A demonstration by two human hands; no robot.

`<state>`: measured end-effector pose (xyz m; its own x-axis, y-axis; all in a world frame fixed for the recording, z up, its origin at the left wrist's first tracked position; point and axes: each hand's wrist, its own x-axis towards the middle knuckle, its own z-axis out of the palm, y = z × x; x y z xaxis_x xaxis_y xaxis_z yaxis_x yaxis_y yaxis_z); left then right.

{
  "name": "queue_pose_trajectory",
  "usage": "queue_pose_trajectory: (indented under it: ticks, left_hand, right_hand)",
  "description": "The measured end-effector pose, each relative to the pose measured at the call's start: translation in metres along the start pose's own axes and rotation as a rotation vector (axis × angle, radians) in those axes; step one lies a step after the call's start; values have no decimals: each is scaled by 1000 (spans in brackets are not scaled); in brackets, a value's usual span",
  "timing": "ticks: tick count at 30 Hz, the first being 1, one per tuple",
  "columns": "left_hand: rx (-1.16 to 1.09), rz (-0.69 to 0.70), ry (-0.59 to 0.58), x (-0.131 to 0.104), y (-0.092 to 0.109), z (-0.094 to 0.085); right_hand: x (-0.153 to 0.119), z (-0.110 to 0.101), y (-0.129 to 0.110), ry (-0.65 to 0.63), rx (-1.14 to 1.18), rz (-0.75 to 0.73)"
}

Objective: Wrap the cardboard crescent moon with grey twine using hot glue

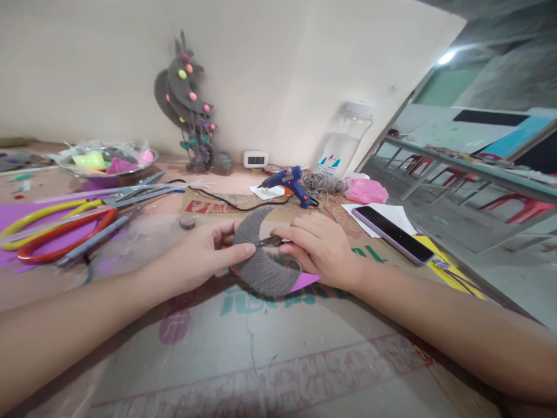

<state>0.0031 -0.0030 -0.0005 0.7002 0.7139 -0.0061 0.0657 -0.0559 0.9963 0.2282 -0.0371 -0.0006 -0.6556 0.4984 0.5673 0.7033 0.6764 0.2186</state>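
A crescent moon (265, 273) is upright over the cardboard, wrapped in grey cord except for a bare purple tip at its lower right. My left hand (224, 249) pinches its left side, thumb on the front and fingers behind. On the right, my right hand (319, 244) has thumb and forefinger closed on a small dark bundle of grey cord (272, 241) in the crescent's hollow. The other fingers of my right hand are curled, partly out of sight. Behind the hands lies a blue glue gun (285, 183).
Yellow- and orange-handled scissors (65, 232) lie at left, near a bowl (111, 168) of coloured pieces. Along the wall stand a crescent decoration (183, 87), a digital clock (255, 159) and a water bottle (343, 139). A phone (394, 232) lies at right by the table edge.
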Motion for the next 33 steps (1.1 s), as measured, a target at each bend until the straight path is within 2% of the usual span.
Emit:
queue_pose_trajectory:
  ticks: [33]
  left_hand:
    - [41, -4, -4, -1, 1, -1]
  right_hand:
    - [5, -1, -2, -9, -19, 12]
